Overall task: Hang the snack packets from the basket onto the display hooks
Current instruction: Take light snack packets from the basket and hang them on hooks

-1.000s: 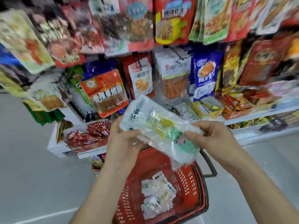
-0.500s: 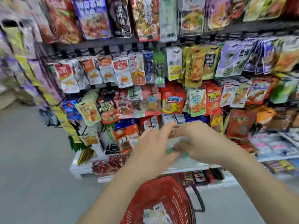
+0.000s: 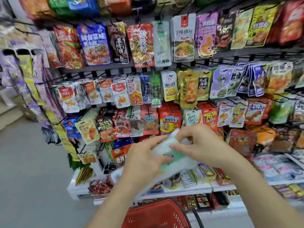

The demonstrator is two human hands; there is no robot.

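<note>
Plainly, both hands have one packet: the left hand [image 3: 144, 162] curls its fingers round the lower half, and the right hand [image 3: 204, 145] pinches the top end. The packet [image 3: 176, 157] sits mid-view, slanting up toward 1 o'clock, short of the rack [image 3: 98, 69], with the basket [image 3: 148, 216] at 6 o'clock.

The film looks slick, so it could slip during a regrip and drop. The rack is crowded, so a blind push might miss the hook or knock neighbours loose. A similar pale pack [image 3: 162, 43] hangs at 12 o'clock, probably marking the target.

Compared with half a second ago, more of the packet shows and it tilts higher. The basket has sunk to the frame edge, its contents out of sight.
</note>
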